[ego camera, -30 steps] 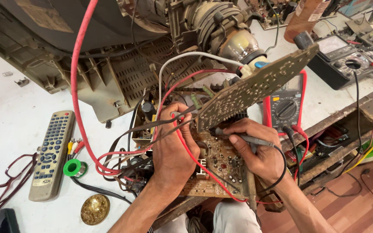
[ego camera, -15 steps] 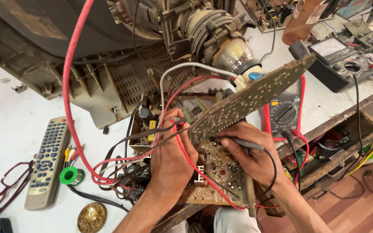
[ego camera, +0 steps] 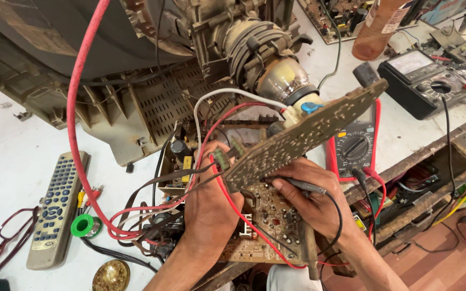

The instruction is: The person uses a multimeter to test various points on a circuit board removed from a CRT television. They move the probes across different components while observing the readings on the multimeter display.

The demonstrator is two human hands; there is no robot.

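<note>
On the white worktop [ego camera: 6, 161], one opened television set [ego camera: 109, 70] is lying across twelve o'clock, its tube neck [ego camera: 265, 59] pointing toward centre. Two circuit boards are sitting at centre: a tilted one [ego camera: 308, 134] and a flat one [ego camera: 268, 221] beneath. Two meters are resting at two o'clock, one red-edged [ego camera: 354, 148], one black [ego camera: 422, 81]. One grey remote [ego camera: 55, 210] is lying at nine o'clock beside one green solder reel [ego camera: 83, 225]. The left hand [ego camera: 208, 210] is gripping the tilted board's lower end; the right hand [ego camera: 311, 202] is pinching one black probe [ego camera: 303, 186].
</note>
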